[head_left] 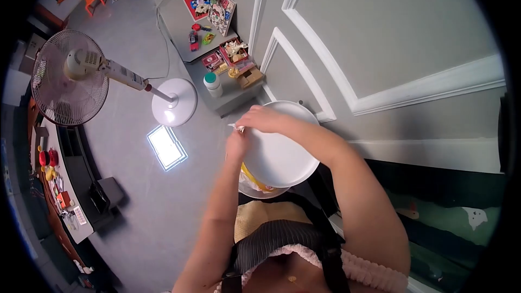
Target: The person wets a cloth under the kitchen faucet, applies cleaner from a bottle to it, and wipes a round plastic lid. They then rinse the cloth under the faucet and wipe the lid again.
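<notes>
My left hand (236,144) and my right hand (261,119) meet at the left edge of a round white disc (285,154), which looks like a lid or tray. Both sets of fingers are closed together around a small crumpled white piece (236,127), too small to identify. The right forearm crosses over the disc. Below the disc shows a yellow and white package (254,179), partly hidden, above the curved rim of a round container (263,192). I cannot tell whether the disc is attached to that container.
A pedestal fan (173,103) stands on the floor ahead. Beside it, a low grey cabinet (220,106) carries a white jar with a green cap (212,83), small boxes (249,77) and toys. A panelled wall (391,43) rises at right. A long desk (81,228) holds clutter at left.
</notes>
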`<state>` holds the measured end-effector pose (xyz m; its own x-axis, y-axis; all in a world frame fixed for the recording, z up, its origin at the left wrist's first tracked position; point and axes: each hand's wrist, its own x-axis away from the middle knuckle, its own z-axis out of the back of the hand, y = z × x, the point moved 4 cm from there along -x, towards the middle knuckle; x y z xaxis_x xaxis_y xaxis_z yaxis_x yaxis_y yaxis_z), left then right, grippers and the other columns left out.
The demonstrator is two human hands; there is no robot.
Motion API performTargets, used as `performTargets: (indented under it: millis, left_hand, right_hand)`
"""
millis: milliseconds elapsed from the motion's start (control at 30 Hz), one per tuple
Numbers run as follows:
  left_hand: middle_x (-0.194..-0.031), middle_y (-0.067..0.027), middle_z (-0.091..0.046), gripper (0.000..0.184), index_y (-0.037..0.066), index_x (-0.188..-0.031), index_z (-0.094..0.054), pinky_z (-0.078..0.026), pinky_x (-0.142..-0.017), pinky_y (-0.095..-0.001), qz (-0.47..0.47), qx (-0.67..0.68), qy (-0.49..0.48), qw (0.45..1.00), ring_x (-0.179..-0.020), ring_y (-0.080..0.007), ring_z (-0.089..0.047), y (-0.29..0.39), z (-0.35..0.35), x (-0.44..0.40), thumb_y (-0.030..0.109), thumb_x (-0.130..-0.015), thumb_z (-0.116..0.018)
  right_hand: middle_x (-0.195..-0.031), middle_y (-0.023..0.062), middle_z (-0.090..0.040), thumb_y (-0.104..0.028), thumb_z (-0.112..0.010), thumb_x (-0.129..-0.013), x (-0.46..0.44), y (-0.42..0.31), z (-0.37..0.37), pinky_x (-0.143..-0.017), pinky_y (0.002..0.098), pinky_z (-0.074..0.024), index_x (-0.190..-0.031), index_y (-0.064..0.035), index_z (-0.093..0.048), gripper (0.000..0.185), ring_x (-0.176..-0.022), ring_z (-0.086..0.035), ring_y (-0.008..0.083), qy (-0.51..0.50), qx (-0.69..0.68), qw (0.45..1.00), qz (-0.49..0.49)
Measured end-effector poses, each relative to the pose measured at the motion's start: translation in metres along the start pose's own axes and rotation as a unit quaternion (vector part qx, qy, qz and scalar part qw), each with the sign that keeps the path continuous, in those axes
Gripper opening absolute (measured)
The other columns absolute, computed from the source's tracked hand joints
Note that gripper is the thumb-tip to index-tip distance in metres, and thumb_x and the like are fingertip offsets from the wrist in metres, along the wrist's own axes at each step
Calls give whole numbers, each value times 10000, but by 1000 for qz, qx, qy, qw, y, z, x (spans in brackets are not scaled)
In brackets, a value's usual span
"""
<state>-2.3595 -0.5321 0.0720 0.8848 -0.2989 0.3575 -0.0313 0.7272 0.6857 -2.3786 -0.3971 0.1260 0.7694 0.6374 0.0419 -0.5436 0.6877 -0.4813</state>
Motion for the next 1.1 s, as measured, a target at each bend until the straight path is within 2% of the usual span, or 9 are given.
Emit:
performTargets:
  millis: [300,367,500,633,733,833,967,1000,1100]
  left_hand:
    - [-941,-203,-666,270,174,-1180,-565,-493,-733,-497,50,34,40,997,-890,-421,-627,1,-6,7,251,-929,-504]
    - [-924,-226,-673,447,148,-1312,-531,-513,-758,-485,31,34,28,999,-864,-402,-648,2,-11,2,208,-869,-541]
    - [-914,-193,-668,259,208,-1179,-564,-491,-707,-491,23,52,54,997,-865,-427,-624,5,-8,5,236,-928,-506]
    - [-891,-210,-663,301,153,-1219,-554,-492,-692,-474,19,48,52,997,-840,-415,-635,6,-9,3,215,-929,-506]
    - [-867,-228,-655,339,96,-1251,-542,-492,-690,-452,12,68,26,997,-825,-390,-649,-4,2,-2,193,-928,-507]
    - [-868,-238,-656,385,62,-1284,-529,-493,-695,-451,-3,84,14,996,-812,-389,-652,-21,9,-4,152,-909,-514]
    - [-901,-254,-658,409,42,-1298,-525,-499,-725,-458,-33,51,36,998,-823,-410,-647,-34,25,0,150,-904,-519]
    - [-917,-256,-659,404,37,-1295,-526,-503,-741,-458,-12,44,16,999,-838,-413,-647,-35,28,1,164,-912,-514]
    - [-904,-249,-658,322,50,-1217,-575,-490,-737,-432,-10,23,49,998,-880,-415,-638,-32,33,2,187,-935,-499]
  right_hand:
    - [-966,84,-625,-77,-529,-852,51,60,5,-801,404,-484,-1073,-132,-571,232,-953,-613,276,18,80,977,-198]
    - [-969,83,-626,-81,-527,-857,72,63,7,-804,406,-484,-1053,-118,-566,204,-950,-614,278,49,88,963,-250]
    - [-969,98,-623,-89,-527,-861,123,72,14,-819,413,-482,-1060,-92,-552,201,-948,-610,295,50,152,917,-364]
    - [-979,125,-622,-101,-526,-870,145,47,26,-831,410,-481,-1116,-79,-534,248,-955,-608,309,50,234,919,-314]
    - [-1017,174,-610,-141,-530,-898,165,7,43,-854,430,-472,-1170,-45,-506,289,-976,-596,347,188,142,913,-334]
    - [-1134,236,-578,-223,-537,-934,200,-15,20,-871,478,-457,-1201,-7,-488,347,-1043,-550,421,320,2,798,-510]
    - [-1190,248,-562,-243,-558,-924,178,10,-9,-873,469,-464,-1249,10,-464,422,-1067,-550,427,250,-104,834,-480]
    - [-1179,245,-573,-249,-564,-920,157,8,-5,-859,471,-470,-1252,5,-462,430,-1036,-569,423,294,-39,862,-412]
    - [-1177,243,-578,-264,-565,-919,129,46,7,-855,472,-474,-1273,-3,-441,457,-1030,-573,419,172,-72,860,-475]
